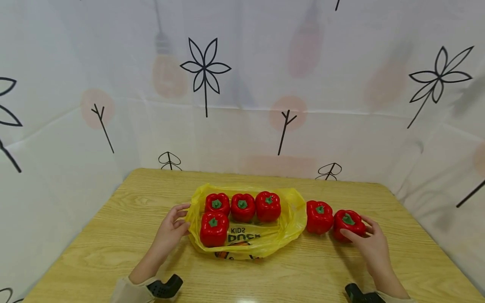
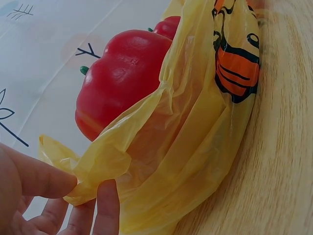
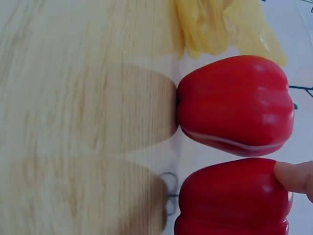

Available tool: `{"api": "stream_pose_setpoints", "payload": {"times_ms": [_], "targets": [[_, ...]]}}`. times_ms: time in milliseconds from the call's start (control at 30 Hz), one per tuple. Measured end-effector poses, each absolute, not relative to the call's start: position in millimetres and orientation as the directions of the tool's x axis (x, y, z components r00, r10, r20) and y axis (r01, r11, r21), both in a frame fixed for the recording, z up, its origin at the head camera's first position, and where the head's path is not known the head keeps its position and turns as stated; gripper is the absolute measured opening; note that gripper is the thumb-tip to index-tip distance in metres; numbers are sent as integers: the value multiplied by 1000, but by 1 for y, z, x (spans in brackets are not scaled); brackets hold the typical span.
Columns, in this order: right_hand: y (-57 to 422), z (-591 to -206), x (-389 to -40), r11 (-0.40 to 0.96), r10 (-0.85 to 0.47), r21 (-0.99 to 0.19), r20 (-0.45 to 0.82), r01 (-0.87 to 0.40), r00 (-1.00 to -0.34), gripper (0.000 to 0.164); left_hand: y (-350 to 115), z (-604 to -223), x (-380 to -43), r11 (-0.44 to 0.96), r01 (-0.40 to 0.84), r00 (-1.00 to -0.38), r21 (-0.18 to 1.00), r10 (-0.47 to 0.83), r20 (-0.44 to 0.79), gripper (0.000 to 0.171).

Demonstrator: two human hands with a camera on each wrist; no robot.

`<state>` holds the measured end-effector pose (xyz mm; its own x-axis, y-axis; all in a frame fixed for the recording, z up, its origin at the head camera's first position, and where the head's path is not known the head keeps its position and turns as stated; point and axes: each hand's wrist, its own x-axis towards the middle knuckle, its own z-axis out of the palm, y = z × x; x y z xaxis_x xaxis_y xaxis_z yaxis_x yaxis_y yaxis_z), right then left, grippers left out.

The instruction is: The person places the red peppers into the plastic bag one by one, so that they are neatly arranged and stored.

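Note:
A yellow plastic bag (image 1: 265, 246) lies spread with its mouth open, several red bell peppers (image 1: 214, 229) inside it. At its left edge, my left hand (image 1: 170, 231) pinches the rim; in the left wrist view the thumb and fingers (image 2: 107, 205) hold a fold of yellow plastic. My right hand (image 1: 373, 248) grips the outermost red bell pepper (image 1: 347, 223), thumb on the near side and fingers around the far right side. Between that pepper and the bag stands another red bell pepper (image 1: 319, 216), upright with its green stem on top. The right wrist view shows only the thumb (image 3: 296, 177).
Everything lies on a light wood-grain table (image 1: 125, 219). Behind it hangs a pale cloth (image 1: 242, 134) with printed plants. A black wrist device (image 1: 166, 287) sits on my left wrist and another black device (image 1: 360, 294) on the right.

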<state>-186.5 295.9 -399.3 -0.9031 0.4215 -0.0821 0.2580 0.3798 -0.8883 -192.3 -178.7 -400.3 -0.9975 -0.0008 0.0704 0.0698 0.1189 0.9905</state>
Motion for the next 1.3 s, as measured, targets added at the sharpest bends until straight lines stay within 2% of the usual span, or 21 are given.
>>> {"api": "stream_pose_setpoints", "payload": {"times_ms": [167, 233, 400, 467, 767, 1300], "targets": [[322, -431, -204, 374, 445, -899, -41, 228, -895, 100, -179, -400, -192, 124, 72, -997, 990, -3, 73, 45], [323, -430, -203, 382, 452, -897, -27, 220, -892, 99, -178, -400, -192, 124, 70, -997, 990, -5, 71, 46], [295, -391, -182, 376, 448, -904, -15, 204, -894, 87, -178, -399, -192, 122, 70, -997, 990, -5, 71, 46], [292, -386, -180, 370, 450, -907, -13, 200, -893, 85, -178, -400, -192, 122, 70, -997, 990, -4, 71, 46], [296, -391, -187, 377, 492, -912, 49, 163, -869, 86, -178, -402, -193, 117, 75, -997, 990, 1, 76, 46], [268, -353, -169, 351, 504, -927, 70, 130, -861, 79, -177, -400, -192, 112, 75, -997, 991, 1, 75, 46]]}}
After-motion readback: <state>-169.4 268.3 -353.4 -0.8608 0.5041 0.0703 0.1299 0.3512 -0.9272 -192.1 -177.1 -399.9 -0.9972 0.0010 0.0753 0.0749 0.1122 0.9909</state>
